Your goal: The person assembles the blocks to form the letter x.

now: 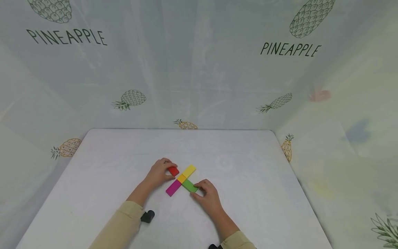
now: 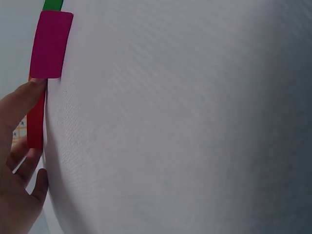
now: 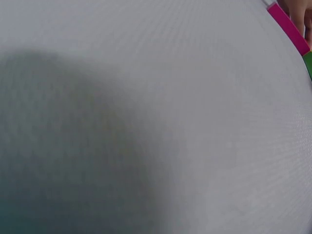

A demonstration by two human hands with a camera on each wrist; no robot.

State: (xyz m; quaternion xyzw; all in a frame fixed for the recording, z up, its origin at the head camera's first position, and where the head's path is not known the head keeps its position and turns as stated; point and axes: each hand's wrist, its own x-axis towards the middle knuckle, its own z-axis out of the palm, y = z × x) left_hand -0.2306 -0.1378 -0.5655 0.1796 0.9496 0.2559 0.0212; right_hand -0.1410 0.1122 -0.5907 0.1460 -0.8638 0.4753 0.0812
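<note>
My left hand [image 1: 158, 173] pinches a red block [image 1: 173, 171] between thumb and fingers, close to an orange square piece [image 1: 181, 178]. Around that square lie a yellow block [image 1: 189, 170] at the upper right, a magenta block [image 1: 173, 188] at the lower left and a green block [image 1: 189, 185] at the lower right. The outer end of the green one sits between the thumb and index finger of my right hand [image 1: 209, 196]. In the left wrist view, the red block [image 2: 35, 122] shows beside my thumb, below the magenta block [image 2: 51, 45].
A white table [image 1: 248, 166] carries the blocks near its middle. Behind it hangs a pale cloth [image 1: 199, 69] printed with pineapples. A black wrist device [image 1: 147, 216] sits at the left sleeve, and another [image 1: 214, 246] at the right cuff.
</note>
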